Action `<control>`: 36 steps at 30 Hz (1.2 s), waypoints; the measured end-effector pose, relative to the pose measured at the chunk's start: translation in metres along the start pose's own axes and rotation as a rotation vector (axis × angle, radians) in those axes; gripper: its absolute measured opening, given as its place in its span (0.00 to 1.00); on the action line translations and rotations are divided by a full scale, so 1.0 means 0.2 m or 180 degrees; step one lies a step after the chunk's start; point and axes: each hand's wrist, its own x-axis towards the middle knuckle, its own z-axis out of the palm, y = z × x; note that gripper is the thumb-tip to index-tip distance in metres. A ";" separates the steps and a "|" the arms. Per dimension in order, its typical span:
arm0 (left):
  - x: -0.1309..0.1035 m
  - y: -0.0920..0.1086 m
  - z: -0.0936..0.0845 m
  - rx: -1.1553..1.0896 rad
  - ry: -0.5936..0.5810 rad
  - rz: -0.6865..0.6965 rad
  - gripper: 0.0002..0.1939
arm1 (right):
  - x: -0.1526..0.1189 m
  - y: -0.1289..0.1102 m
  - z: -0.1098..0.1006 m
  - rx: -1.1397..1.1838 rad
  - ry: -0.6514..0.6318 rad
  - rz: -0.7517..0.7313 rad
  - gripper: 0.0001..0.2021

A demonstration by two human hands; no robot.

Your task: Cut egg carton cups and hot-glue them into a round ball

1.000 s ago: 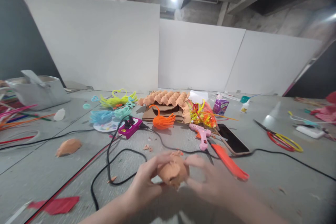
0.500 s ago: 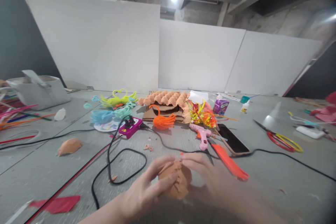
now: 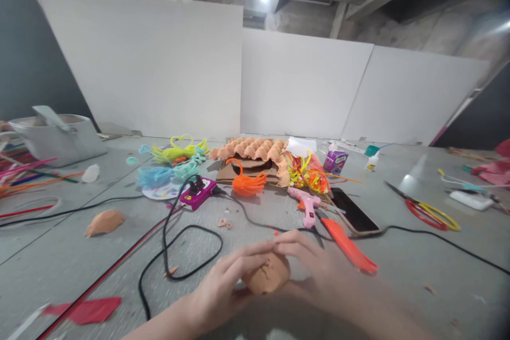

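Since half a second ago, the left hand's thumb has slid off the front of the peach-coloured lump [image 3: 266,275], and the fingers of both hands now come together over its top. The left hand [image 3: 225,279] and right hand [image 3: 314,263] are half curled, cupping the lump between them, low in the middle of the view and nearer than the pink glue gun [image 3: 306,207]. Fingers hide its top and sides; its underside is out of sight, so whether it touches anything below is unclear. The right hand and forearm are blurred, and both arms run off the bottom edge. The lump's visible face is rounded, with a dark, ragged crease near the top and a smoother lower part; its material is hard to tell. The pink bundle [image 3: 496,170] is cut off by the right edge.
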 end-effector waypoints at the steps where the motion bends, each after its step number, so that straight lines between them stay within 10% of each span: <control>1: 0.00 0.00 0.00 -0.0037 0.0020 -0.0085 0.27 | 0.00 0.01 0.00 0.0049 0.0031 -0.0035 0.14; 15: 0.03 0.01 0.03 -0.0403 -0.0079 -0.1267 0.42 | 0.03 -0.02 0.00 0.0054 0.0069 0.1063 0.21; 23: 0.06 0.04 0.01 -0.0914 -0.0495 -0.1649 0.29 | -0.01 0.05 0.07 0.1050 0.0088 0.1687 0.15; 36: 0.03 0.00 0.06 -0.2375 -0.0133 -0.2556 0.26 | 0.01 0.04 0.09 0.1139 -0.0041 0.2102 0.11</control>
